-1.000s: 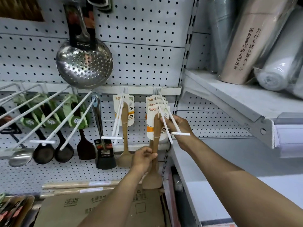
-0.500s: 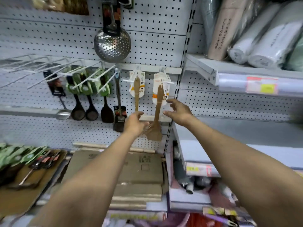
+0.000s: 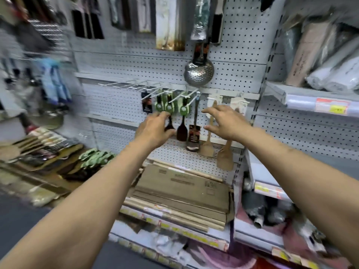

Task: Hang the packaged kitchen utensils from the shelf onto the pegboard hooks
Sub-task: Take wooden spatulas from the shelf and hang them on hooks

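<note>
Wooden spatulas hang on pegboard hooks, just beyond and below right hand; card labels blurred, unreadable. Right hand fingers spread, holding nothing. Left hand loosely spread, empty, before black utensils with green tags; tag print illegible. Steel skimmer above both hands.

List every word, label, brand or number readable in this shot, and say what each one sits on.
Nothing reads clearly; motion blur smears the shot.
Shelf-edge price tag: red and yellow, print blurred.
Green utensil cards: round logos, unreadable.
Flattened cardboard boxes: faint printing, too blurred.
Lower shelf-edge labels: yellow patches, illegible.
Beige roll: dark marks, too small.
</note>
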